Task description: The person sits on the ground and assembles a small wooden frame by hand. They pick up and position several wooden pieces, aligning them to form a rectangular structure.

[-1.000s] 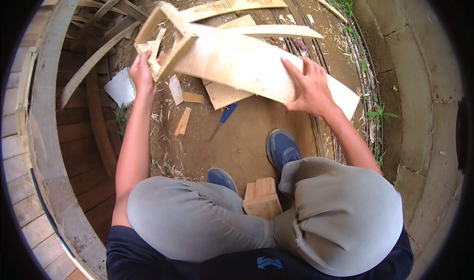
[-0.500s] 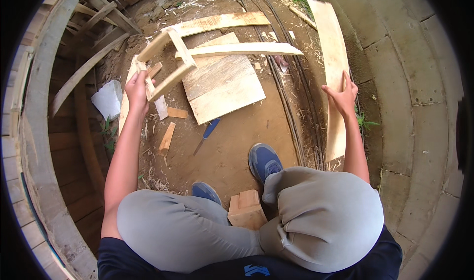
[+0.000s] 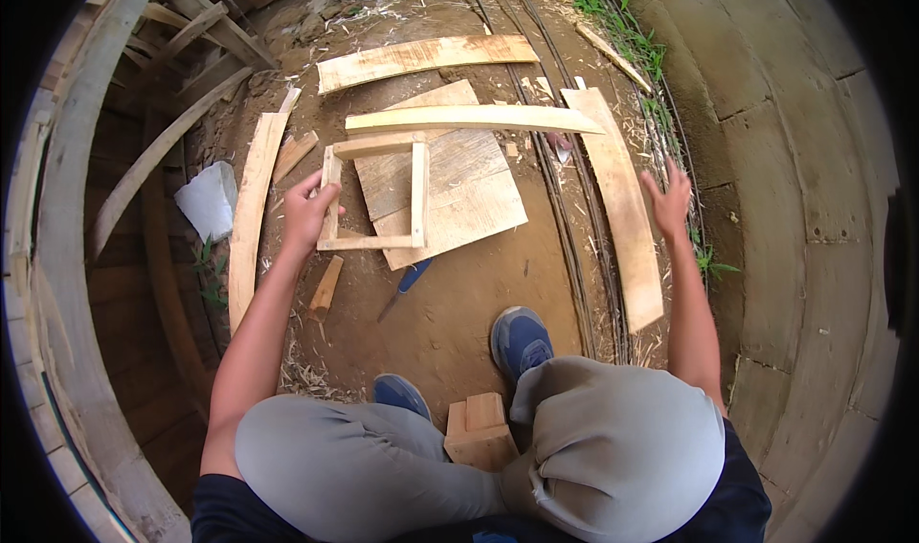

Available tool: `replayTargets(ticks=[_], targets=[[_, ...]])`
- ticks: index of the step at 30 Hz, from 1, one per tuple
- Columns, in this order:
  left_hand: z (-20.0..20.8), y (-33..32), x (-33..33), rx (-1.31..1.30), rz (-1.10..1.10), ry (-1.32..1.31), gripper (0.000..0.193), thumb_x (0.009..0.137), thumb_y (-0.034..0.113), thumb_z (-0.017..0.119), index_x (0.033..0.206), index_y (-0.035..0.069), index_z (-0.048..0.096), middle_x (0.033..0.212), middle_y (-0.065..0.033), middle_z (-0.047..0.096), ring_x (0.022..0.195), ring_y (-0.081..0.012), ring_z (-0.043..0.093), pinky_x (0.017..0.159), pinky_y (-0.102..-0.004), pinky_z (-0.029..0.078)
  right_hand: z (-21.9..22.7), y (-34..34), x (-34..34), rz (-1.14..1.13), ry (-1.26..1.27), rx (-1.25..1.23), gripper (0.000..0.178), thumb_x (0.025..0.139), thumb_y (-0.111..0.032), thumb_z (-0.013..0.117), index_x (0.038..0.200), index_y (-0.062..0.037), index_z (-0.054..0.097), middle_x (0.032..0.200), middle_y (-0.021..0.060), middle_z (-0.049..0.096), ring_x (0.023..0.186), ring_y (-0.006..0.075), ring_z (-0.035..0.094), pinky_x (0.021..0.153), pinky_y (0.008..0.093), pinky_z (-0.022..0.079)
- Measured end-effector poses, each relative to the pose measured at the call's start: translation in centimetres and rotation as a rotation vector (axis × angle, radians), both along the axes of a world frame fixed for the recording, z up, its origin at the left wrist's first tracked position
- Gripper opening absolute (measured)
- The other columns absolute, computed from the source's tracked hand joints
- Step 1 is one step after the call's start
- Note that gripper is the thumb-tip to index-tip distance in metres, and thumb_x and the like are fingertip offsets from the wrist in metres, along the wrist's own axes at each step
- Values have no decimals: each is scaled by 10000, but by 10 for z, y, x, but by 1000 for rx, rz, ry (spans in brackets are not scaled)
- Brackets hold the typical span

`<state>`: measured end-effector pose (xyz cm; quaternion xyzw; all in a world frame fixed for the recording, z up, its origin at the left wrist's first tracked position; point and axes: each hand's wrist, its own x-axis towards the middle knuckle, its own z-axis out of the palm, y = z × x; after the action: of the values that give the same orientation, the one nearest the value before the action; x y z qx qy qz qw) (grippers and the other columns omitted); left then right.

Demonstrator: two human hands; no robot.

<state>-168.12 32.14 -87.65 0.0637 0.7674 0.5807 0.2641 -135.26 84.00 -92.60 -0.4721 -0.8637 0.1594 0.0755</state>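
Wooden frame (image 3: 419,195) sits, on my remote feed, across the left part of the square board (image 3: 476,191); whether they touch I cannot tell; the left hand (image 3: 308,215) grips its left side; the right hand (image 3: 672,203), fingers spread and holding nothing, is just beside a long plank (image 3: 622,208).

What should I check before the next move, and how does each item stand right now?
1. Left hand gripping the wooden frame by its left side: ok.
2. Right hand empty and open, beside the right-hand plank: ok.
3. Blue-handled tool apart from both shoes: ok.
4. Ground free of wood shavings: not ok, they are scattered about.
5. Wooden frame's joints tight: cannot tell from this view.
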Motion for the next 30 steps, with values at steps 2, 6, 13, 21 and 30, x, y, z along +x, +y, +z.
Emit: replayTargets(ticks=[2,6,13,21,30], targets=[[-9,1,1,18,-30,-34,415,909,105,672,1293,-44,630,996,-76,697,691,-97,643,584,-245,538,17,34,-41,143,145,16,463,940,-480,654,1150,-67,648,1278,183,577,1088,255,566,895,399,462],[-26,-7,-2,61,-101,-42,422,901,73,683,1299,-54,617,1017,-83,694,696,-97,641,591,-256,558,77,33,-173,244,107,-151,305,940,-310,687,934,-5,685,896,128,680,709,196,589,639,360,462],[-36,2,-8,141,-192,-163,419,891,62,676,1288,-60,613,1032,-61,669,788,-93,639,613,-246,567,-35,119,-173,362,-354,-206,1090,772,-391,854,1576,-27,212,1557,263,368,1401,361,435,1142,437,393],[-24,-2,-4,188,-240,-271,456,879,97,726,1289,-64,610,1008,-115,688,721,-135,673,614,-255,571,-73,27,-44,252,-283,-376,1448,512,-427,962,1579,-6,78,1591,253,258,1451,379,312,1196,433,287],[0,24,3,229,-358,-164,420,851,30,731,1245,-86,640,1131,-122,662,770,-133,685,620,-260,586,15,166,-121,-17,-436,503,1252,568,-592,896,1591,-402,200,1327,258,511,1082,413,615,907,478,536]])
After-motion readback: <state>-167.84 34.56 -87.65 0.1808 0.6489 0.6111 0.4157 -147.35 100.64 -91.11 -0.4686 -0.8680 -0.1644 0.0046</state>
